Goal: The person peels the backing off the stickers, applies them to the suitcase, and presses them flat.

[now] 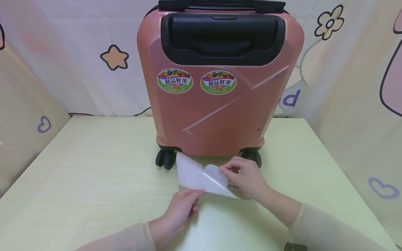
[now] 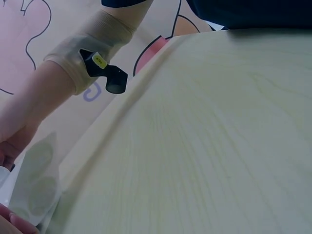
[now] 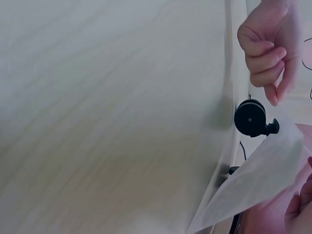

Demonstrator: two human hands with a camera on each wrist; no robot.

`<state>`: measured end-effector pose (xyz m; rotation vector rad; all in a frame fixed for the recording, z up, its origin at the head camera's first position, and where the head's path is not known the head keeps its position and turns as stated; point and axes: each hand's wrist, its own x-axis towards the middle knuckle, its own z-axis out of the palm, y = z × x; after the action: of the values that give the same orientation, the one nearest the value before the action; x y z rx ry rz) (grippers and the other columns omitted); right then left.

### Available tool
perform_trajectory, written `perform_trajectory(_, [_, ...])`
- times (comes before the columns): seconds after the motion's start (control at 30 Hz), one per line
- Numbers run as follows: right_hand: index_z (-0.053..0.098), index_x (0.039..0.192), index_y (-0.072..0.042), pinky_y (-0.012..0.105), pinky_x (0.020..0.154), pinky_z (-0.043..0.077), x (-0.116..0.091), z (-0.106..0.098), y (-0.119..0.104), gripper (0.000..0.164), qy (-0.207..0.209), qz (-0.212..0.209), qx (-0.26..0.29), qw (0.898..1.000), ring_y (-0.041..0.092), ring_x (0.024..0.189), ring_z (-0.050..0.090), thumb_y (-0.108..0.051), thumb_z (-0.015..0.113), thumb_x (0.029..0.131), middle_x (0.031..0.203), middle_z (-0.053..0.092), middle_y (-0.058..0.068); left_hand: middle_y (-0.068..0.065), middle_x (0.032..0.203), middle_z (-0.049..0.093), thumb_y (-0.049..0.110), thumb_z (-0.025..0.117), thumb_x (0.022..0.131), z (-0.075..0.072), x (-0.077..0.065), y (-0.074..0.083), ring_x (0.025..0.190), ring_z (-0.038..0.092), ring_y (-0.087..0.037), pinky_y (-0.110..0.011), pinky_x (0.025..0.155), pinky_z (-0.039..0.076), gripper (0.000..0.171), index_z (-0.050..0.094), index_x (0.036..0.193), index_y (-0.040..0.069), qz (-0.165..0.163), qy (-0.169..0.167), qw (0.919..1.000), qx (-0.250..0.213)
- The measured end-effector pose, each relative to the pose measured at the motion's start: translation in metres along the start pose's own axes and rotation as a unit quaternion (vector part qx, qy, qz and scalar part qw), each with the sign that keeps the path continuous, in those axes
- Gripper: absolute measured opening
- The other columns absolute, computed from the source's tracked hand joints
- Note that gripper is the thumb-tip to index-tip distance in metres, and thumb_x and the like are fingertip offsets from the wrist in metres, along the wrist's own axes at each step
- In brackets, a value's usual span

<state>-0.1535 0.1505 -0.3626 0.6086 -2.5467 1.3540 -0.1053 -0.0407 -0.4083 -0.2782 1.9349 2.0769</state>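
My left hand [image 1: 180, 205] pinches the lower edge of a white sticker sheet [image 1: 193, 177] between thumb and fingers. The sheet is bent over, its pale back upward, with part of a printed sticker showing by my right hand [image 1: 248, 177]. Between that hand's thumb and fingertips is a rounded sticker [image 1: 216, 173], its white back facing up, still close against the sheet. Behind both hands a pink suitcase [image 1: 216, 111] stands upright, bearing an oval fruit sticker [image 1: 174, 81] on the left and a matching oval sticker [image 1: 218, 82] beside it.
The suitcase rests on black wheels [image 1: 166, 158] on a pale wood-grain table [image 1: 103, 167]. A cartoon-printed curtain [image 1: 78, 69] encloses the table at the back and sides. A black wrist mount [image 2: 102, 70] is strapped to the right sleeve.
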Motion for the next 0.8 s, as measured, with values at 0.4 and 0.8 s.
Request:
perform_trajectory(0.4, [0.072, 0.083, -0.005, 0.02, 0.053, 0.04, 0.008, -0.013, -0.007, 0.004, 0.054, -0.003, 0.014, 0.998, 0.013, 0.063, 0.048, -0.008, 0.072, 0.081, 0.069, 0.057, -0.004, 0.004, 0.06, 0.047, 0.017, 0.06, 0.089, -0.006, -0.005, -0.004, 0.049, 0.042, -0.004, -0.018, 0.047, 0.037, 0.024, 0.063, 0.095, -0.005, -0.033, -0.046, 0.9966, -0.06])
perform_trajectory(0.8, [0.073, 0.081, -0.007, 0.017, 0.054, 0.041, 0.008, -0.01, -0.015, 0.009, 0.08, -0.209, -0.041, 0.974, 0.008, 0.062, 0.047, 0.0, 0.075, 0.075, 0.07, 0.054, -0.008, 0.005, 0.066, 0.049, 0.025, 0.059, 0.09, -0.016, -0.018, 0.027, 0.053, 0.045, -0.004, -0.018, 0.053, 0.042, 0.038, 0.062, 0.111, -0.006, -0.046, -0.095, 0.992, -0.069])
